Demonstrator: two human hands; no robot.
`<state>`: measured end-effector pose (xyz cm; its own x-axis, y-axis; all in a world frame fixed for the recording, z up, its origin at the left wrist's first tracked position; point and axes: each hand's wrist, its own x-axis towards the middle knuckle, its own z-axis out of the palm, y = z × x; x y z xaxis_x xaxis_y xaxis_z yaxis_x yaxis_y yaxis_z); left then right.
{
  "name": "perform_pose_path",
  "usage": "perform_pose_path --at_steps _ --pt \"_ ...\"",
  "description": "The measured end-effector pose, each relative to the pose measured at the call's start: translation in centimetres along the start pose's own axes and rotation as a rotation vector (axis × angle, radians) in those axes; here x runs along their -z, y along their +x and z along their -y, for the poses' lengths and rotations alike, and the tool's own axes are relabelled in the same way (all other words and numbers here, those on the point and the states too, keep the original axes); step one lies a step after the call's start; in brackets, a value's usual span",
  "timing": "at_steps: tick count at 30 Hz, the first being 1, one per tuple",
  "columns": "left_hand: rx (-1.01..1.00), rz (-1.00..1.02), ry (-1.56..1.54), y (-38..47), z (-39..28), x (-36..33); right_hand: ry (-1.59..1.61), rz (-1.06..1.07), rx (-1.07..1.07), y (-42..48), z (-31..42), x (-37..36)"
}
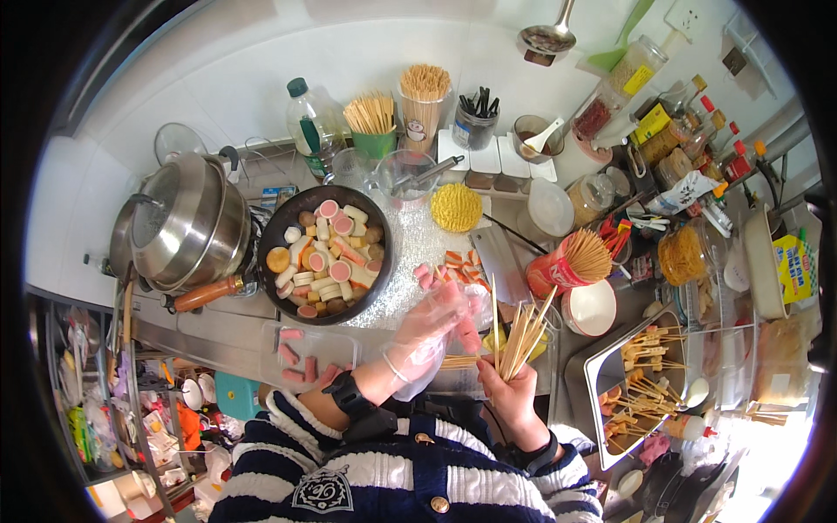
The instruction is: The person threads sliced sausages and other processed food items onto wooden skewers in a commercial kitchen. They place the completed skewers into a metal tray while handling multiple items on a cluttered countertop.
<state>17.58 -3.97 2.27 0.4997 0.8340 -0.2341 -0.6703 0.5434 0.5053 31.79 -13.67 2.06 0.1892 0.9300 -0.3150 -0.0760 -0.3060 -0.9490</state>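
My left hand [428,320], in a clear plastic glove, grips a pink sausage piece [467,335]. A bundle of bamboo skewers [521,340] points up out of my bare right hand [513,399], close beside the sausage. Whether a skewer tip enters the sausage is hidden. Beyond the glove lie cut crab stick pieces [467,263] and a few pink pieces [425,274] on a silvery mat [405,242]. A cleaver blade [498,255] rests to their right. Left of my forearm, a clear plastic tray [271,356] holds several pink sausage pieces [310,369].
A dark frying pan [386,252] full of cut pieces stands left, beside a lidded steel pot [189,222]. To the right are a red can of skewers [549,271], a white bowl [590,307] and a steel tray [592,405] with skewered food. Jars and bottles line the wall.
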Motion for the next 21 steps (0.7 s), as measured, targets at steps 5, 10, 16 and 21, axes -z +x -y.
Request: perform_pose_path --at_steps 5,10,16,21 --pt "0.075 0.123 0.072 -0.1 -2.0 0.1 0.086 0.095 0.044 -0.3 0.3 0.2" --pt "-0.057 0.209 0.413 0.0 -3.4 0.6 0.188 0.132 0.001 -0.7 0.5 0.3" --pt "-0.044 0.048 0.083 -0.7 -2.9 0.4 0.068 0.126 0.050 -0.9 0.3 0.1" --pt "-0.069 0.019 0.047 -0.7 -1.8 0.9 0.040 0.111 0.098 -0.8 0.4 0.4"
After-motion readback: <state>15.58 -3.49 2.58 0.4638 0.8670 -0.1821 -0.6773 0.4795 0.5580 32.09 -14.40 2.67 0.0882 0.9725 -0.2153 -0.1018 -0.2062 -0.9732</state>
